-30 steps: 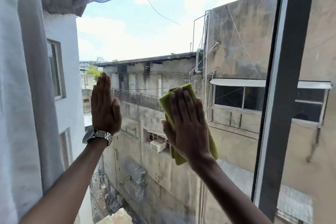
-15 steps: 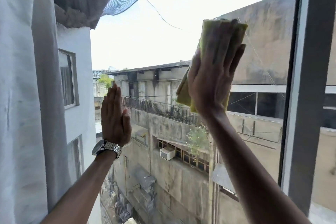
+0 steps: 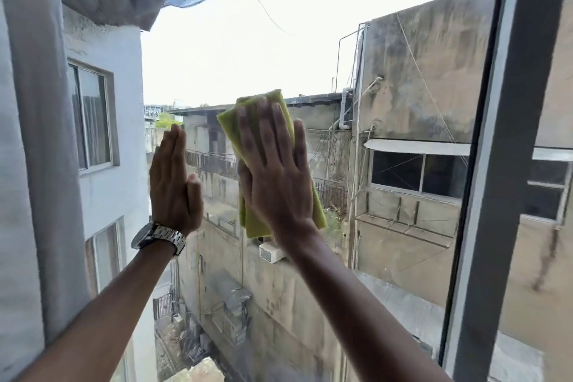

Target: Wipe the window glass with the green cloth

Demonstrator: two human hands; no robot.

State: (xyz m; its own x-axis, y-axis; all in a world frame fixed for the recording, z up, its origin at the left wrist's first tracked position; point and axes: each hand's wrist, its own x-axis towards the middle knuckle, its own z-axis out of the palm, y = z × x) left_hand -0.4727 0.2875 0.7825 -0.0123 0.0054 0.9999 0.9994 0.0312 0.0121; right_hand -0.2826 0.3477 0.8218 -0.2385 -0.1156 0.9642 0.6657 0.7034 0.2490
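The window glass (image 3: 387,56) fills the view, with buildings and sky behind it. My right hand (image 3: 274,170) lies flat on the pane at mid height, fingers spread, pressing the folded green cloth (image 3: 229,124) against the glass. The cloth shows above my fingertips and below my palm, its middle hidden by the hand. My left hand (image 3: 173,186) rests flat on the glass just left of the cloth, fingers together and pointing up, holding nothing. A metal watch (image 3: 159,236) sits on that wrist.
A dark grey vertical window frame (image 3: 496,164) bounds the pane on the right. A pale curtain (image 3: 28,164) hangs along the left edge, close to my left forearm.
My right hand has slid the cloth down and to the left from the upper right of the pane to mid height. The left hand has stayed flat on the glass.
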